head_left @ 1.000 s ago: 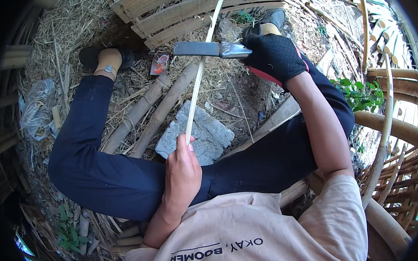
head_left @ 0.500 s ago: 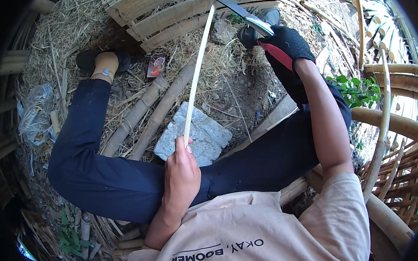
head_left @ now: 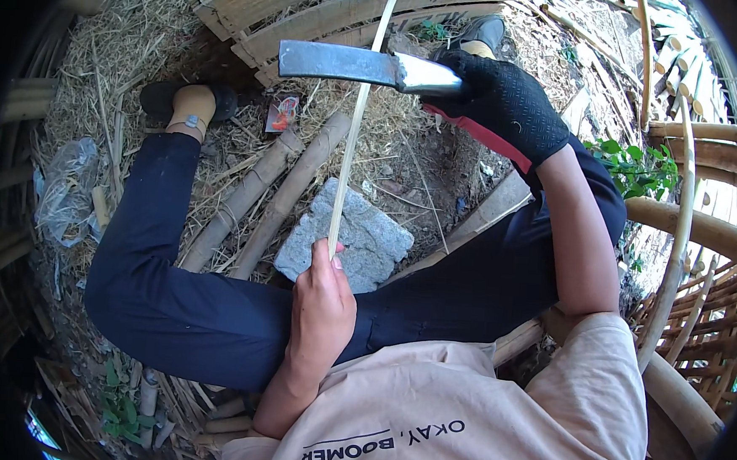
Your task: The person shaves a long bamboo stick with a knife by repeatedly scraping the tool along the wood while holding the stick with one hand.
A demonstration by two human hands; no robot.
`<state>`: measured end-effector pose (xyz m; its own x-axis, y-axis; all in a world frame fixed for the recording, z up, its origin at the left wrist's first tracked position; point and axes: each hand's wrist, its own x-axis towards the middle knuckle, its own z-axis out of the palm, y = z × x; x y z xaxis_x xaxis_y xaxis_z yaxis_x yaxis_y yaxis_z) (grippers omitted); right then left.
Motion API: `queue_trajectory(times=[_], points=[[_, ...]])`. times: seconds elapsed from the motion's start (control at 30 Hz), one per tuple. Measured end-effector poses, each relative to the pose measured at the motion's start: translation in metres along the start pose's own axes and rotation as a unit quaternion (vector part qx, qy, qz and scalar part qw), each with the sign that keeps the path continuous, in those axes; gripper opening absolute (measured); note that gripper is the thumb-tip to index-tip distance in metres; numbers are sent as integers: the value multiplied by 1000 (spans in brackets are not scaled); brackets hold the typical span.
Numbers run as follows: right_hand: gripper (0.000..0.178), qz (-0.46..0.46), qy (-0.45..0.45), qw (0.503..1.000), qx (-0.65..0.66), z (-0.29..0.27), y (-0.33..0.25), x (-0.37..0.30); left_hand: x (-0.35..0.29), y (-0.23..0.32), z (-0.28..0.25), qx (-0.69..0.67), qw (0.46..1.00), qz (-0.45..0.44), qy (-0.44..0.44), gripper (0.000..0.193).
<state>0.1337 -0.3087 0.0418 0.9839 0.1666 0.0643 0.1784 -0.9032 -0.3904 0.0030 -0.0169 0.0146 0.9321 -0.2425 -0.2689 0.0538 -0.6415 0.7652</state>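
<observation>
A long pale bamboo strip [head_left: 353, 136] runs up and away from my bare left hand [head_left: 324, 299], whose fingers pinch its near end above my thigh. My right hand [head_left: 511, 100], in a black and red glove, is wrapped round the handle of a large knife [head_left: 336, 63]. Its broad grey blade points left and crosses over the strip; whether the two touch I cannot tell. The grip itself is hidden inside the glove. Beneath the strip's near end, a rough grey stone block [head_left: 359, 238] lies on the ground between my legs.
A wooden slatted crate [head_left: 313, 28] stands ahead, by the strip's far end. Two bamboo poles [head_left: 290, 196] lie left of the stone. At the left is a clear plastic bag [head_left: 67, 195]. Bamboo rails [head_left: 689, 228] and a green plant [head_left: 638, 169] flank my right arm.
The knife has come nearer and swung from pointing up and left to lying nearly level across the strip. My right hand has moved slightly down with it. My left hand stays on the strip.
</observation>
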Motion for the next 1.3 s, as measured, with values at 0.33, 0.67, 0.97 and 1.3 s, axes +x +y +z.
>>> queue_trajectory(times=[0.33,0.67,0.97,1.3], points=[[31,19,-197,979,-37,5,-30,-17,1,2,-2,-11,1000,-13,-6,17],[36,-4,-220,975,-32,21,-19,-16,0,-4,3,-11,1000,23,18,17],[35,-10,-189,980,-55,19,-30,-21,2,2,-2,-13,1000,-11,-16,17],[21,42,-207,974,-77,37,-30,-15,3,-1,1,-12,1000,-15,-5,17]])
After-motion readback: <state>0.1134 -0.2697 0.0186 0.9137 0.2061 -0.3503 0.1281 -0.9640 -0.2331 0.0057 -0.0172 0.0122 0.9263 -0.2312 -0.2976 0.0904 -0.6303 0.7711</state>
